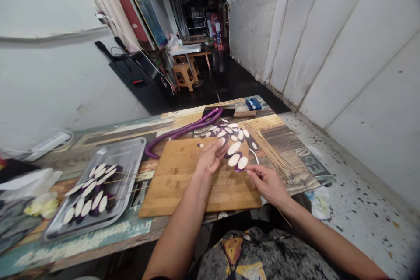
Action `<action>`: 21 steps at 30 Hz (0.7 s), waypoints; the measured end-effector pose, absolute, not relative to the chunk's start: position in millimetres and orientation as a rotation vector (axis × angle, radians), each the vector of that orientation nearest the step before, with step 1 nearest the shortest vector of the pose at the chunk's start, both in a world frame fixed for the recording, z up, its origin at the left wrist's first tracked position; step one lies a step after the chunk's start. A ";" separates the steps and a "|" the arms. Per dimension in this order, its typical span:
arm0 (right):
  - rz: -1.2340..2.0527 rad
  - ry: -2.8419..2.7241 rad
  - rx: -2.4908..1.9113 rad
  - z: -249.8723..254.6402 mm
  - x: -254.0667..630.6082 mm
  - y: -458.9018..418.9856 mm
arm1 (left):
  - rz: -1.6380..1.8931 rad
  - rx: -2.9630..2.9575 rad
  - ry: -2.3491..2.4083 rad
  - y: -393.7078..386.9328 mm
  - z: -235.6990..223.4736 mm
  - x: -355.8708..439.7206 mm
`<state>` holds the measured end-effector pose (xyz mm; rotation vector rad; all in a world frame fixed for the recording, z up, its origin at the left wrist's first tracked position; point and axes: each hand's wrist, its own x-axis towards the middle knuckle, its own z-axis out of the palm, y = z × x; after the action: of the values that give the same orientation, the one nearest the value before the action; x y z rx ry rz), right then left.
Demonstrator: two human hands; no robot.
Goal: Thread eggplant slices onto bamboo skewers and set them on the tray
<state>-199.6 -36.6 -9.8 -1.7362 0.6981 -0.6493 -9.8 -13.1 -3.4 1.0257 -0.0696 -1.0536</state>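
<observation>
Over the cutting board [173,175], my right hand [267,181] is closed on a thin bamboo skewer [285,218], whose tail sticks out below the palm. Several white, purple-skinned eggplant slices [234,160] overlap along the skewer, just ahead of the fingertips. My left hand [209,156] pinches another eggplant slice [222,141] at the upper end of that row; whether the skewer pierces it I cannot tell. More loose slices [229,126] lie piled at the board's far edge. On the metal tray [126,151] at left rest skewered eggplant slices [88,189].
Long purple eggplants [183,130] lie behind the board. At the back are a knife with a wooden handle [244,114] and a blue box [253,104]. A bundle of bamboo skewers [267,146] lies to the right. A pale yellow-green item [41,205] sits far left.
</observation>
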 end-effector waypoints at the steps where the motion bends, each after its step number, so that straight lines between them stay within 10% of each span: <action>1: -0.650 0.701 -1.741 -9.3 -199.4 -36.6 | -1.052 1.023 -0.069 -13.1 -3.5 -9.6; 21: -0.617 0.692 -1.793 -3.7 -198.6 -37.9 | -1.021 1.017 -0.048 -14.1 -3.2 -11.4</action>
<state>-198.6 -37.9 -3.7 -1.7929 0.6917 -0.6172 -11.4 -14.1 -3.2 1.0172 -0.0477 -1.0214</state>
